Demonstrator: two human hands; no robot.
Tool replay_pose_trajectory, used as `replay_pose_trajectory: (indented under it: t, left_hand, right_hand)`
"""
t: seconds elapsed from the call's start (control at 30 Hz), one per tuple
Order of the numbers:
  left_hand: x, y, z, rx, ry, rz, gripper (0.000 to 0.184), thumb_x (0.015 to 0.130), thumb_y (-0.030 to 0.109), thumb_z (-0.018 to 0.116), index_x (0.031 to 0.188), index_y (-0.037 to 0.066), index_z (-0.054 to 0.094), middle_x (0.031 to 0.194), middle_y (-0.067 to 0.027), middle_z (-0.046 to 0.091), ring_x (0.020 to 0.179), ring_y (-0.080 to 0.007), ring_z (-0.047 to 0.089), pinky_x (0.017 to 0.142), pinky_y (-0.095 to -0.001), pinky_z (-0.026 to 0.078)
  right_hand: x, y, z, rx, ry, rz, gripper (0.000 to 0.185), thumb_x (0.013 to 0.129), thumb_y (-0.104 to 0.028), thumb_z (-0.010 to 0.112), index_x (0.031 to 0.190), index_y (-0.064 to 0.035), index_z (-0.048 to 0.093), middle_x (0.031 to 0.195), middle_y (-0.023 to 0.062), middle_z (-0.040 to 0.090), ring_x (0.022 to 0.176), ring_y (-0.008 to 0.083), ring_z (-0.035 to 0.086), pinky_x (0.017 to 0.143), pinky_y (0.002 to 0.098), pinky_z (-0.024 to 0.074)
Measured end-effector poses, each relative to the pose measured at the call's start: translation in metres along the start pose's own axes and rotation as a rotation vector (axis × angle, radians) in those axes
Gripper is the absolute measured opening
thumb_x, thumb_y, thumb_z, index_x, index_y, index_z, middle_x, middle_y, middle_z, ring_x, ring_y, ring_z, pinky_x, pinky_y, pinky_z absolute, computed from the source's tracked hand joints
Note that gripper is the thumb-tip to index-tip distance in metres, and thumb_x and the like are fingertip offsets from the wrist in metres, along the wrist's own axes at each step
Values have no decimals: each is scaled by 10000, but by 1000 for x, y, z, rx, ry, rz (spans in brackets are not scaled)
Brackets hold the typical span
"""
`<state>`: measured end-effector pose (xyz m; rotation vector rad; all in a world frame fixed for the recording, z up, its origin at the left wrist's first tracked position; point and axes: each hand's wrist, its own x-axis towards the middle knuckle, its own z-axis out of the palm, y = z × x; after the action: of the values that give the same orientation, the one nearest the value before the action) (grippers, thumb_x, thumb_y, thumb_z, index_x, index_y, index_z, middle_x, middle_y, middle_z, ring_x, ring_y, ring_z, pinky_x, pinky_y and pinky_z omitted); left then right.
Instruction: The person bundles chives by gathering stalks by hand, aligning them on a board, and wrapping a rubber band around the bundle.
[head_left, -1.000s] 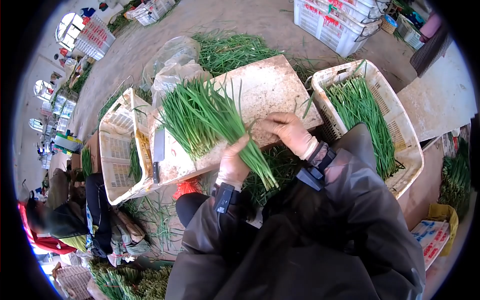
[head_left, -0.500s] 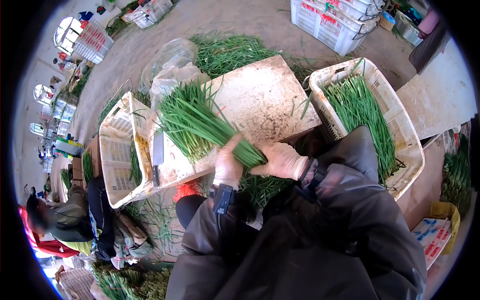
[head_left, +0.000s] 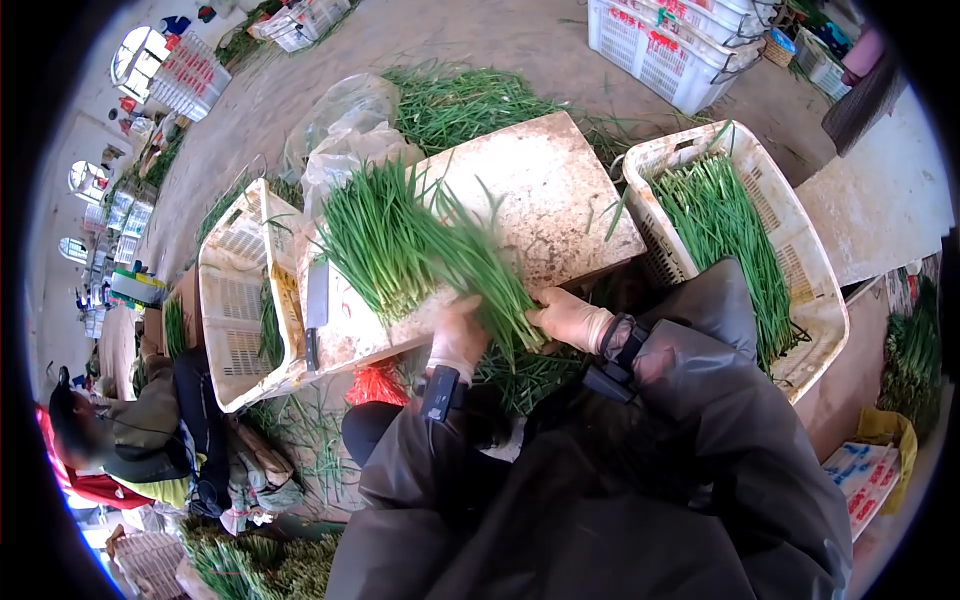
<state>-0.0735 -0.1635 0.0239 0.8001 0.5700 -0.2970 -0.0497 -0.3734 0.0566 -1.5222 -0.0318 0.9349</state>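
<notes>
A loose bunch of long green stalks (head_left: 490, 275) slants across the front edge of a dirty white board (head_left: 530, 190), partly blurred. My right hand (head_left: 570, 320) pinches the lower ends of this bunch. On its left side my left hand (head_left: 460, 335) lies against the stalks; its fingers are partly hidden behind or beside them, so its grip is unclear. A thicker pile of green stalks (head_left: 375, 240) rests on the board's left part, with its pale ends toward me. Left of that pile lies a knife (head_left: 317, 300) with a dark handle.
A crate (head_left: 815, 260) of green stalks stands at the right, another crate (head_left: 232, 330) at the left. Behind the board are a plastic bag (head_left: 350, 140) and loose greens (head_left: 460, 105). Stacked crates (head_left: 650, 60) stand farther back. A person (head_left: 130, 430) sits at the left.
The bunch has loosened and spread, its lower ends shifting right and down. My right hand has moved slightly right, and my left hand's fingers have dropped from the top of the bunch.
</notes>
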Motion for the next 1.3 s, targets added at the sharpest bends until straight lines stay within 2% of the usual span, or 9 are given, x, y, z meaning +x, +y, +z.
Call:
replay_pose_trajectory:
  t: [0.27,0.4,0.43,0.57,0.7,1.03,1.13,1.27,1.3]
  left_hand:
    - [11,-11,-5,-211,-132,-75,384,1011,260,680,1321,40,629,1282,-158,693,1174,-344,640,1076,-497,487]
    - [4,-3,2,-95,-114,0,302,952,144,749,1230,48,678,1062,-90,721,985,-256,683,946,-406,558]
    - [0,-1,7,-86,-94,16,277,927,84,763,1194,56,693,966,-49,702,890,-206,675,868,-355,573]
    - [-7,3,23,-68,-28,79,251,915,55,761,1161,62,707,957,-42,697,865,-201,670,821,-352,572]
    - [-10,9,28,-7,27,155,227,917,40,752,1138,73,714,947,-44,698,861,-207,677,803,-348,571]
    - [-14,12,36,24,72,246,233,898,20,776,1121,58,721,948,-38,716,831,-189,682,742,-324,573]
    - [-22,18,44,76,121,272,235,889,19,786,1113,55,726,930,-35,718,806,-180,675,718,-313,560]
    - [-18,17,39,103,145,359,254,861,-2,801,1100,48,730,943,-28,719,808,-161,654,712,-300,531]
    - [-15,18,38,101,161,380,260,856,-8,803,1099,48,730,949,-27,719,816,-161,653,719,-301,530]
  right_hand:
    - [16,21,7,-136,-143,-332,341,1002,-148,611,1319,-24,632,1035,90,714,901,153,628,800,299,527]
    - [8,7,4,-309,-210,-419,385,964,-190,658,1296,3,636,1113,148,730,1015,219,657,929,361,522]
    - [7,0,-1,-484,-185,-425,425,937,-217,675,1294,11,636,1170,197,722,1086,306,685,964,398,525]
    - [-9,-14,0,-643,102,-523,363,931,-225,671,1232,-23,671,1128,190,735,1092,377,696,971,426,542]
    - [-20,-23,6,-496,118,-572,295,914,-217,698,1165,-62,692,1108,153,735,1039,363,705,928,421,563]
    - [-20,-13,11,-878,295,-1016,266,865,-53,632,1112,-130,692,1144,106,680,1053,357,680,893,454,562]
    - [-26,-16,10,-904,185,-988,237,860,-86,630,1072,-135,723,1081,119,715,995,370,696,856,465,568]
    - [-42,-33,-14,-1104,-606,-464,227,849,-250,633,950,-99,769,936,169,757,898,383,714,826,492,559]
    - [-47,-33,-20,-1187,-597,-391,233,862,-265,636,965,-108,773,929,156,758,899,378,717,827,486,560]
